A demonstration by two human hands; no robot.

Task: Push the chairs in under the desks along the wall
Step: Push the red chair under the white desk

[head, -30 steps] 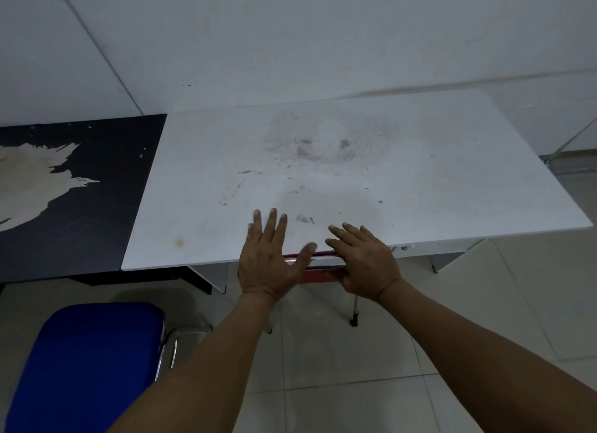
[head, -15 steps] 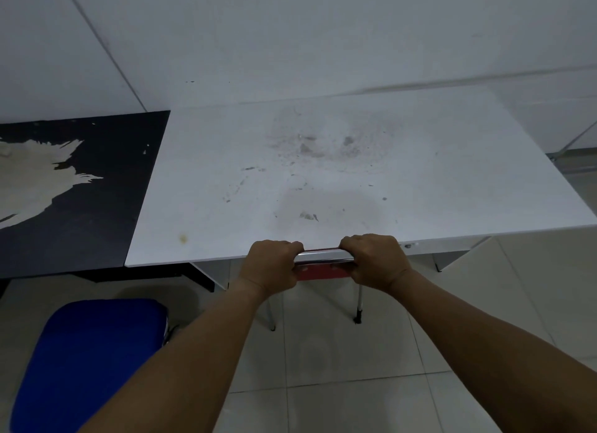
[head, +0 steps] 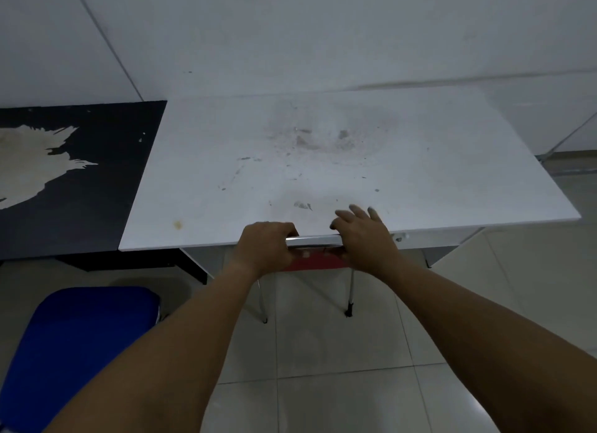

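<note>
A red chair with a chrome top bar sits tucked under the white desk; only its backrest top and two thin legs show below the desk's front edge. My left hand is closed around the left end of the chrome bar. Over the bar's right end, my right hand has its fingers spread and raised above the desk edge, the palm still near the bar. A blue chair stands out on the floor at lower left, in front of the black desk.
Both desks stand against a white wall. The black desk's top has a large worn pale patch. Pale floor tiles lie beneath my arms. A metal rail or frame shows at the far right by the wall.
Both hands went from flat on the desk edge to gripping the red chair's bar. Now my right hand has opened and lifted its fingers while the left keeps its grip.
</note>
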